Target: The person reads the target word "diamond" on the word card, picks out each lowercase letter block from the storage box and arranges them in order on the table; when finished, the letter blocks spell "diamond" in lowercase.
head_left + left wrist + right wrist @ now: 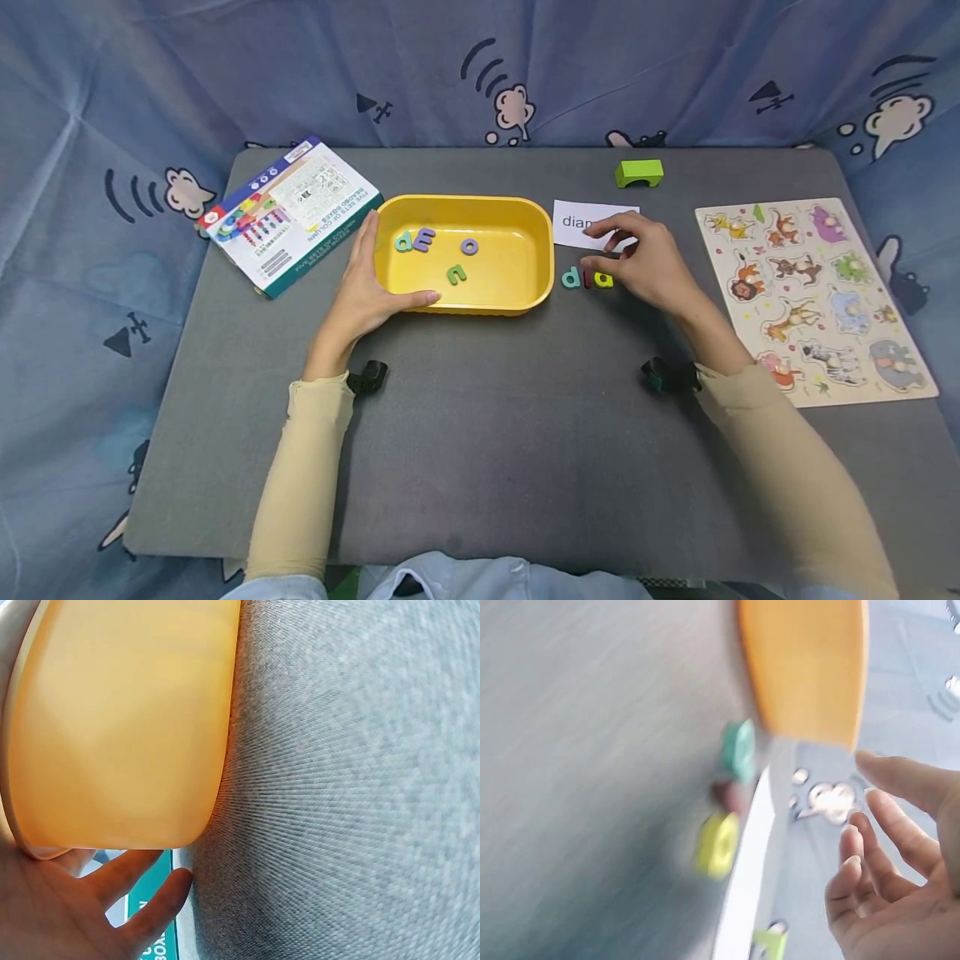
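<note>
Your left hand, spread, touches the tray; right hand, fingers parted, hovers by 3 letters, card.

A tray, four letters inside, lies right of the left hand, a box left. Three letters lie left of the right hand, a card and block behind, a puzzle board right.

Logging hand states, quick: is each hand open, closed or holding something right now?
Left hand: holding the yellow tray at one corner.
Right hand: open, fingers loosely bent, holding nothing.
</note>
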